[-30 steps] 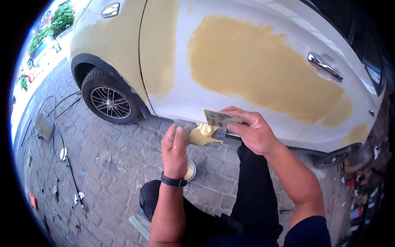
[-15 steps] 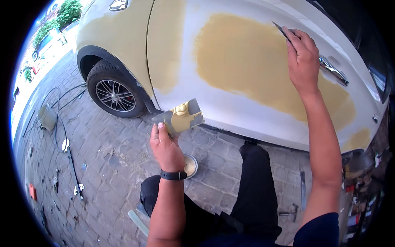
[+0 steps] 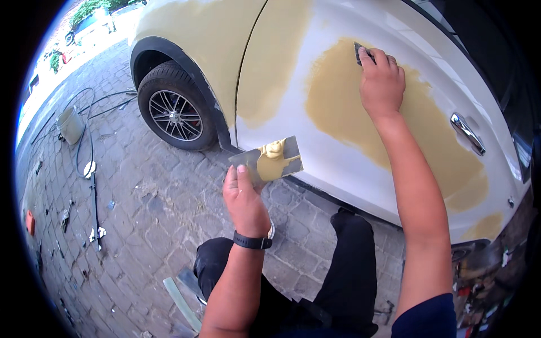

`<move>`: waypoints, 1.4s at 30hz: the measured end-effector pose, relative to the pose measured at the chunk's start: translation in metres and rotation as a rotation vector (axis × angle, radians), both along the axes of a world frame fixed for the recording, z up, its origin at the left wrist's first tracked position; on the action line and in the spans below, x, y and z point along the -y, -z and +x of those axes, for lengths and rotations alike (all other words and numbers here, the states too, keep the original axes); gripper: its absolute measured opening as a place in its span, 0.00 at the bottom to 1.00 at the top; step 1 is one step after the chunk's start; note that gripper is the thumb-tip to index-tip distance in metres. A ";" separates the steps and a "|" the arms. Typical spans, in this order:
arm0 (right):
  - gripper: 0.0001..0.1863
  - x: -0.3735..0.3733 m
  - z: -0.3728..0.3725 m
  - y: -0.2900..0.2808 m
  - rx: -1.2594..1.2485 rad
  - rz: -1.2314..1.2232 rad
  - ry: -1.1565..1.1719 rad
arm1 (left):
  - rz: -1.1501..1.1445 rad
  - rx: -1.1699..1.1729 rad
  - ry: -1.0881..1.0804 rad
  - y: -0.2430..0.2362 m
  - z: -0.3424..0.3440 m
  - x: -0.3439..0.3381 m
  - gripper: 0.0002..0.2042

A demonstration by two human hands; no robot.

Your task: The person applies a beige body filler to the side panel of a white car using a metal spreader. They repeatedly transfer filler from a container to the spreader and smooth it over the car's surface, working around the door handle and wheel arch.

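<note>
My left hand (image 3: 245,200) grips a flat grey metal plate (image 3: 251,163) carrying a mound of creamy yellow putty (image 3: 273,151), in front of the lower part of the door. My right hand (image 3: 382,84) is up on the white car door (image 3: 332,169), closed on a thin dark spreader (image 3: 358,52) at the upper edge of a large tan filler patch (image 3: 428,141). The spreader is mostly hidden behind my fingers. A chrome door handle (image 3: 468,132) sits to the right of the patch.
The front wheel (image 3: 174,115) is at left. On the cobblestones (image 3: 129,225) lie a whitish bucket (image 3: 70,125), hoses (image 3: 91,141), a pale long strip (image 3: 181,304) and scattered small objects. A partly hidden round can is behind my left wrist. My legs are below, near the sill.
My right hand has left the plate, risen to the door with its spreader and shifted left along the patch's top. My left hand still holds the plate. The camera view has shifted slightly.
</note>
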State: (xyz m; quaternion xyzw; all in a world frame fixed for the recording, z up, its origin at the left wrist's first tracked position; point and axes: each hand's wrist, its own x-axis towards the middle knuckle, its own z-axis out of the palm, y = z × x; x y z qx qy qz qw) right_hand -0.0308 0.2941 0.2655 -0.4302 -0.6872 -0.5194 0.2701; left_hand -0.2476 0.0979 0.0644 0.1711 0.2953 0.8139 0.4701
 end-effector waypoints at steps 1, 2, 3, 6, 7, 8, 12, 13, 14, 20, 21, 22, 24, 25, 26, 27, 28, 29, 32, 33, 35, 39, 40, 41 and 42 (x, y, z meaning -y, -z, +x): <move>0.20 0.000 -0.012 0.005 0.015 -0.026 0.003 | -0.005 -0.006 0.000 0.001 -0.002 0.000 0.16; 0.20 0.001 -0.024 0.010 0.031 -0.052 0.008 | -0.011 -0.011 0.000 0.001 -0.003 0.000 0.16; 0.20 0.001 -0.036 0.015 0.046 -0.075 0.009 | -0.011 -0.003 -0.002 0.000 -0.005 0.000 0.16; 0.18 0.005 -0.061 0.043 0.160 -0.165 -0.016 | 0.000 0.015 0.003 0.000 -0.007 -0.001 0.15; 0.18 0.006 -0.065 0.056 0.198 -0.180 -0.035 | 0.009 0.015 0.006 0.003 -0.008 -0.003 0.15; 0.17 0.007 -0.068 0.072 0.235 -0.196 -0.055 | 0.019 0.015 0.008 0.005 -0.008 -0.003 0.15; 0.13 0.018 -0.062 0.136 0.386 -0.292 -0.090 | 0.020 0.014 0.002 0.002 -0.014 0.000 0.15; 0.12 0.025 -0.058 0.150 0.441 -0.343 -0.071 | 0.021 0.012 -0.001 0.006 -0.013 -0.001 0.15; 0.11 0.035 -0.056 0.162 0.505 -0.482 0.043 | 0.021 0.008 -0.003 0.008 -0.015 0.000 0.14; 0.12 0.107 -0.025 0.157 -0.049 -0.855 -0.215 | 0.002 -0.167 0.069 0.006 -0.020 0.018 0.14; 0.12 0.128 -0.020 0.139 -0.256 -0.888 -0.365 | 0.009 -0.184 0.148 0.002 -0.020 0.023 0.15; 0.13 0.150 -0.010 0.123 -0.593 -1.048 -0.534 | 0.015 -0.223 0.229 -0.002 -0.018 0.027 0.15; 0.14 0.186 0.025 0.107 -1.204 -1.175 -0.898 | 0.040 -0.299 0.405 -0.012 -0.006 0.032 0.14; 0.15 0.203 0.037 0.106 -1.471 -1.151 -1.109 | 0.061 -0.420 0.458 -0.012 0.001 0.033 0.14; 0.15 0.219 0.046 0.104 -1.560 -1.181 -1.190 | 0.108 -0.494 0.508 -0.013 0.009 0.036 0.13; 0.16 0.237 0.052 0.099 -1.647 -1.211 -1.270 | 0.107 -0.519 0.526 -0.019 0.018 0.042 0.14; 0.17 0.250 0.058 0.099 -1.732 -1.244 -1.358 | 0.106 -0.547 0.538 -0.024 0.028 0.047 0.14; 0.17 0.260 0.065 0.104 -1.663 -1.274 -1.299 | 0.108 -0.553 0.508 -0.028 0.037 0.052 0.14; 0.16 0.272 0.086 0.126 -1.450 -1.407 -1.099 | 0.103 -0.535 0.395 -0.042 0.054 0.066 0.14; 0.16 0.279 0.098 0.133 -1.382 -1.481 -0.993 | 0.092 -0.494 0.359 -0.050 0.059 0.074 0.14; 0.16 0.290 0.120 0.139 -1.211 -1.572 -0.755 | 0.086 -0.426 0.309 -0.043 0.062 0.079 0.14; 0.15 0.313 0.127 0.164 -1.731 -1.068 -1.057 | 0.042 -0.450 0.215 -0.036 0.077 0.105 0.14; 0.15 0.321 0.130 0.158 -1.895 -0.995 -1.121 | 0.051 -0.453 0.242 -0.036 0.089 0.110 0.14; 0.15 0.324 0.135 0.159 -1.994 -0.953 -1.145 | 0.061 -0.457 0.272 -0.036 0.102 0.114 0.13; 0.14 0.330 0.142 0.160 -2.092 -0.900 -1.174 | 0.077 -0.474 0.304 -0.037 0.113 0.121 0.13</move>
